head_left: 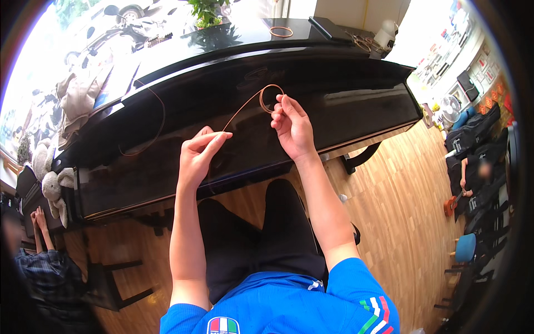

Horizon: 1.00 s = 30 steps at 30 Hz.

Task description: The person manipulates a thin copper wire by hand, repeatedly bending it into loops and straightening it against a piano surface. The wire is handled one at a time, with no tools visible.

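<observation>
Both hands are raised in front of a glossy black piano point(233, 161), whose lid is down. A thin copper-coloured wire point(245, 107) stretches between them. My left hand point(196, 158) pinches its lower end between thumb and fingertips. In my right hand point(295, 128), the fingers grip the wire's coiled part, a small round loop point(271, 86) rising above the fingertips. The stretch between the hands slants up to the right, nearly straight. Another curved piece of wire point(163, 114) lies against the piano, left of my left hand.
On the piano top are a wire ring point(281, 32), a black flat case point(328, 28) and a potted plant point(207, 14). A plush rabbit point(53, 183) hangs at the left end. Someone in a checked shirt point(47, 273) sits at lower left; another person holds a small guitar point(450, 206) far right.
</observation>
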Tool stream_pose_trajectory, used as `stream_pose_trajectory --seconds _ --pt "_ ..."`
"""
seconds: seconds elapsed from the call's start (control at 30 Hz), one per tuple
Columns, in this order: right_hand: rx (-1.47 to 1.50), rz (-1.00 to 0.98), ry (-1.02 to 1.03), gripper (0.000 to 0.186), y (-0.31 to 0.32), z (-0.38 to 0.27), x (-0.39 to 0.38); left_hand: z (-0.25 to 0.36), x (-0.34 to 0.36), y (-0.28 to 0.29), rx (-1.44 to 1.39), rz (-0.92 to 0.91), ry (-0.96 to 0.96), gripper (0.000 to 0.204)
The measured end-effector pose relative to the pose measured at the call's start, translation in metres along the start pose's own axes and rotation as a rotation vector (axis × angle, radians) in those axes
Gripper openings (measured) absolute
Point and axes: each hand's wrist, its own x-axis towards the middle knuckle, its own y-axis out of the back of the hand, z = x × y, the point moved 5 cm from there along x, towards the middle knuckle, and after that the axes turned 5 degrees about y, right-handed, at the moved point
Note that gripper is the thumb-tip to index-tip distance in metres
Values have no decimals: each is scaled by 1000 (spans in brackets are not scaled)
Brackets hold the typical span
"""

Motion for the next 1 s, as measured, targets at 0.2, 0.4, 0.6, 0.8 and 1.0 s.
stream_pose_trajectory --seconds 0.2,0.4,0.6,0.8,1.0 --pt "-273 -109 12 23 -14 0 -8 -3 0 0 -258 120 149 23" --pt "-298 -128 7 20 -15 1 -10 -7 4 0 -396 221 64 27" --pt "-345 -143 24 17 -18 3 -10 -14 2 7 -205 255 -22 27" --pt "-330 -120 33 15 -17 2 -11 -11 8 -1 -153 273 51 32" --pt "-592 -156 38 15 -20 4 -15 -11 6 8 -397 349 46 42"
